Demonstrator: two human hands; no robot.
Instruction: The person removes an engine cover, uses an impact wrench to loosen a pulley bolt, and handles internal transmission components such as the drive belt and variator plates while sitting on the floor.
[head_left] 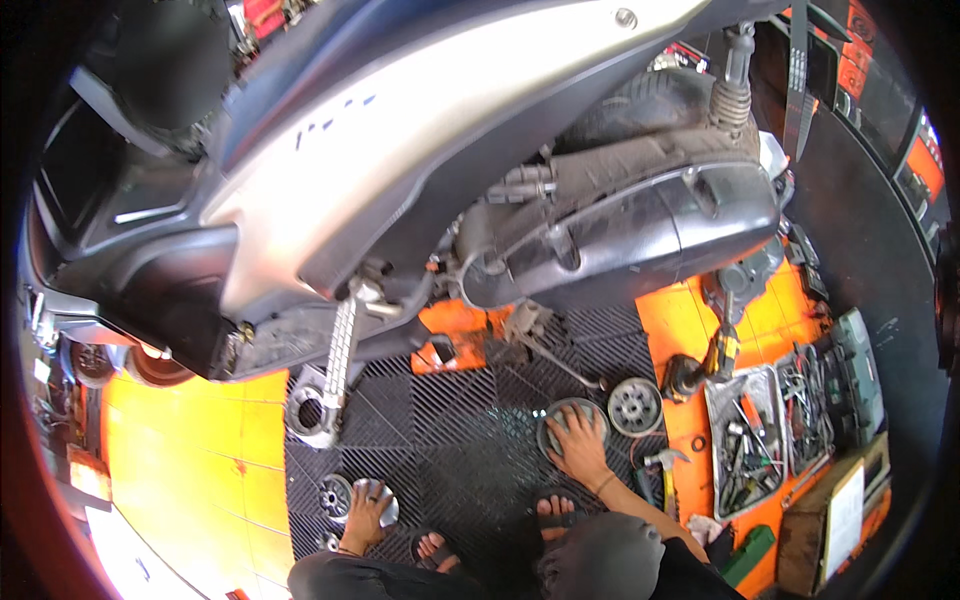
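Note:
My left hand [369, 512] is on a shiny silver metal disc [388, 508], its fingers curled over the face and the disc showing past them. Close beside it on the dark ribbed mat [450, 440] lies a finned round metal part [335, 495]. Further right, my right hand [578, 440] rests with spread fingers on a round grey metal drum [548, 432], mostly covered by the palm. A silver wheel-like part with holes [635, 407] sits just right of the drum. Above both hands is a scooter [400, 130] with its engine casing [640, 230].
Rightward on the orange floor are a cordless impact driver [705, 370], a hammer [662, 459], a metal tray of tools [745, 440] and a cardboard box [825, 530]. The scooter's footrest [342, 345] hangs low over the mat. My feet [437, 552] are near the lower edge.

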